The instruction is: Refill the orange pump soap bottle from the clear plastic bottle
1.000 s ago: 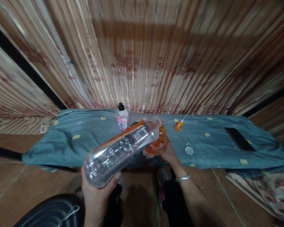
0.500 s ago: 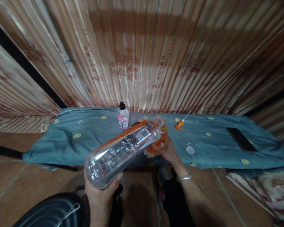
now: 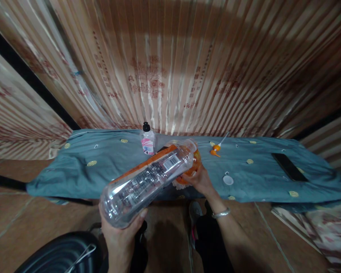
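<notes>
- I have the left hand [image 3: 121,231] at the near left, its fingers curled around the base of the large clear bottle [image 3: 142,185]; the thumb lies along the bottle's right side, and the other fingertips are hidden.
- I see that hand reaching up from the near edge, palm cupped toward the base, forearm pointing away from me.
- I read the large clear bottle as slanted, base at the near left and mouth at the far right, with an orange label and a barcode facing up.
- My right hand [image 3: 200,178] has its fingers wrapped on the orange bottle [image 3: 197,163], spread only as wide as its body; some of them are out of sight behind it.
- The right arm comes in from the near right, angled left, with a silver bracelet [image 3: 221,213] on the wrist.
- The clear bottle's neck overlaps the orange bottle in my view; I cannot tell whether the two mouths touch.
- On the cloth-covered table [image 3: 258,185] I find a black-capped bottle [image 3: 147,143] at the far left, an orange pump head [image 3: 216,148] at the far right, a white disc [image 3: 228,180] nearer, and a black phone [image 3: 289,167] farther right.
</notes>
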`<state>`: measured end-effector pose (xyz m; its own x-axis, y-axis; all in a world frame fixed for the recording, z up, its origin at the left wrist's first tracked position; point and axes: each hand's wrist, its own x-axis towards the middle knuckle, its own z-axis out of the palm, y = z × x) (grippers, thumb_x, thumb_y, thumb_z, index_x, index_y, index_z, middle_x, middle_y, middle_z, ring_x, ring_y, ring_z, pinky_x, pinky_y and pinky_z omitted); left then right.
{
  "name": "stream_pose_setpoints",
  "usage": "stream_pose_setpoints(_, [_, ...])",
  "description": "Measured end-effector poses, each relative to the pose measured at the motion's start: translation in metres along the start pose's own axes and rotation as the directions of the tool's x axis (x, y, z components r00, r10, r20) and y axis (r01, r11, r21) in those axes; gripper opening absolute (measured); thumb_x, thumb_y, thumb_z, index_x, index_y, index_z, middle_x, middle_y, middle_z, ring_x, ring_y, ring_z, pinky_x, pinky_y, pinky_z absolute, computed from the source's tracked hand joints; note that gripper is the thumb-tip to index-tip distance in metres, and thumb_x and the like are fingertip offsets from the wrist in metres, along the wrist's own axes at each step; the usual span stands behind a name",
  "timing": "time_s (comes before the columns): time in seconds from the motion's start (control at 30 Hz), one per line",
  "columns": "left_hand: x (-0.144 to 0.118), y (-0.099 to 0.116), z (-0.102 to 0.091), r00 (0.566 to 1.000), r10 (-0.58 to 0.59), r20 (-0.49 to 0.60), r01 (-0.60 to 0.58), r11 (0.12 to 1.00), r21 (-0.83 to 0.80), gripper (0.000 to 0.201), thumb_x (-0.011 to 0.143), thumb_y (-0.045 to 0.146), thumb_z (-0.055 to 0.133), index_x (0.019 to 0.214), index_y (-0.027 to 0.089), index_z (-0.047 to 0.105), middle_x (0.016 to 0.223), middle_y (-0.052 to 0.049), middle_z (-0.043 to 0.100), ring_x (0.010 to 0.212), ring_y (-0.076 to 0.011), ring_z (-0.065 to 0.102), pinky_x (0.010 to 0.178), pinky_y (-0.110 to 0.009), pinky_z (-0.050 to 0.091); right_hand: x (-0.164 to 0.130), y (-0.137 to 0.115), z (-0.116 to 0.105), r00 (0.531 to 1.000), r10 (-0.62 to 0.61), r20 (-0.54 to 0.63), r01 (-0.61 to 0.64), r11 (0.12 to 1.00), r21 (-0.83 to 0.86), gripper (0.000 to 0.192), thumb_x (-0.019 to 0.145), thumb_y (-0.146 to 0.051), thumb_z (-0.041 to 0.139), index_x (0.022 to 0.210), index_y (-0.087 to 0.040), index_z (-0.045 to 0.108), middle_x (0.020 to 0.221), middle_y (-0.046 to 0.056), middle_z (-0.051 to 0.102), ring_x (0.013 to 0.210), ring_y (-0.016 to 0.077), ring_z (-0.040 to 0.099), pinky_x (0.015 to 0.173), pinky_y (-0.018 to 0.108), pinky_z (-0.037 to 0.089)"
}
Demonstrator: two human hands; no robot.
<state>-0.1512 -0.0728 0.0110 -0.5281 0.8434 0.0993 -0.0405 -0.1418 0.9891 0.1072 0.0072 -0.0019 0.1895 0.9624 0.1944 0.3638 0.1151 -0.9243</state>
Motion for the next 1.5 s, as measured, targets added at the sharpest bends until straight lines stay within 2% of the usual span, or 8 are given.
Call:
stream_pose_setpoints(0.2, [0.0, 0.01, 0.001, 0.999, 0.038, 0.009, -0.039, 0.998, 0.058, 0.106, 0.039, 0.027, 0.096, 0.135, 0.017, 0.055, 0.109, -0.009, 0.071, 0.087, -0.0221, 0.07, 0.079, -0.032, 0.057, 0.001, 0.004, 0.001, 1.0, 0.02, 0.014, -0.02, 1.0, -0.001, 0.065, 0.066, -0.045, 0.08, 0.123, -0.023, 0.055, 0.117, 0.009, 0.075, 0.104, 0.0286, 0.073, 0.094, 0.046, 0.059])
stream_pose_setpoints(0.33, [-0.001, 0.019, 0.007, 0.997, 0.067, 0.032, -0.068, 0.997, 0.04, 0.092, 0.042, 0.027, 0.095, 0.127, 0.017, 0.059, 0.101, -0.005, 0.069, 0.084, -0.0209, 0.068, 0.08, -0.033, 0.057, 0.001, 0.007, 0.002, 1.0, 0.01, 0.014, -0.01, 1.0, 0.007, 0.065, 0.067, -0.043, 0.08, 0.123, -0.023, 0.056, 0.118, 0.01, 0.074, 0.106, 0.0295, 0.072, 0.096, 0.048, 0.058])
stream_pose_setpoints(0.47, [-0.002, 0.026, 0.012, 0.99, 0.123, 0.064, -0.124, 0.992, 0.013, 0.089, 0.043, 0.028, 0.095, 0.124, 0.019, 0.059, 0.099, -0.003, 0.065, 0.085, -0.0198, 0.065, 0.092, -0.04, 0.053, 0.002, 0.007, 0.002, 1.0, -0.003, 0.01, 0.003, 0.999, 0.042, 0.073, 0.066, -0.042, 0.08, 0.132, -0.024, 0.052, 0.121, 0.01, 0.073, 0.108, 0.0304, 0.071, 0.098, 0.05, 0.057])
stream_pose_setpoints(0.73, [-0.012, 0.03, 0.019, 0.999, 0.04, 0.03, -0.039, 0.999, -0.033, 0.09, 0.049, 0.028, 0.094, 0.13, 0.018, 0.055, 0.111, -0.007, 0.065, 0.097, -0.0227, 0.065, 0.102, -0.043, 0.048, 0.002, 0.006, 0.003, 0.999, -0.031, 0.012, 0.031, 0.999, 0.045, 0.077, 0.067, -0.043, 0.08, 0.134, -0.021, 0.051, 0.122, 0.011, 0.073, 0.11, 0.0298, 0.071, 0.099, 0.048, 0.057])
stream_pose_setpoints(0.9, [-0.015, 0.03, 0.019, 1.0, -0.009, 0.017, 0.01, 0.999, -0.041, 0.095, 0.05, 0.031, 0.094, 0.134, 0.017, 0.053, 0.115, -0.009, 0.066, 0.099, -0.0231, 0.067, 0.095, -0.037, 0.052, 0.002, 0.01, 0.002, 1.0, -0.025, -0.015, 0.025, 1.0, -0.006, 0.075, 0.065, -0.043, 0.081, 0.131, -0.022, 0.051, 0.124, 0.011, 0.071, 0.113, 0.03, 0.069, 0.101, 0.048, 0.055])
stream_pose_setpoints(1.2, [-0.013, 0.018, 0.007, 0.998, -0.061, 0.016, 0.061, 0.998, -0.02, 0.09, 0.043, 0.033, 0.096, 0.125, 0.016, 0.061, 0.099, -0.007, 0.07, 0.086, -0.0224, 0.068, 0.081, -0.035, 0.057, 0.0, 0.008, 0.002, 1.0, -0.018, -0.018, 0.017, 0.999, -0.042, 0.071, 0.066, -0.042, 0.08, 0.129, -0.023, 0.052, 0.12, 0.01, 0.073, 0.11, 0.0295, 0.07, 0.095, 0.046, 0.057])
stream_pose_setpoints(1.33, [-0.017, 0.016, 0.005, 0.996, -0.086, 0.002, 0.086, 0.996, -0.005, 0.095, 0.044, 0.036, 0.096, 0.13, 0.017, 0.058, 0.102, -0.007, 0.07, 0.09, -0.0225, 0.068, 0.084, -0.034, 0.057, 0.001, 0.009, 0.002, 0.999, -0.035, -0.015, 0.034, 0.999, -0.038, 0.073, 0.066, -0.042, 0.08, 0.13, -0.022, 0.051, 0.122, 0.01, 0.073, 0.111, 0.0292, 0.07, 0.096, 0.046, 0.057])
stream_pose_setpoints(1.5, [-0.022, 0.016, 0.003, 0.995, -0.097, 0.022, 0.095, 0.994, 0.054, 0.092, 0.049, 0.039, 0.094, 0.13, 0.017, 0.056, 0.108, -0.009, 0.069, 0.09, -0.022, 0.068, 0.085, -0.035, 0.056, 0.001, 0.01, 0.001, 1.0, 0.0, -0.004, 0.0, 0.998, -0.058, 0.064, 0.066, -0.042, 0.079, 0.123, -0.023, 0.057, 0.117, 0.009, 0.074, 0.104, 0.0294, 0.072, 0.093, 0.047, 0.058])
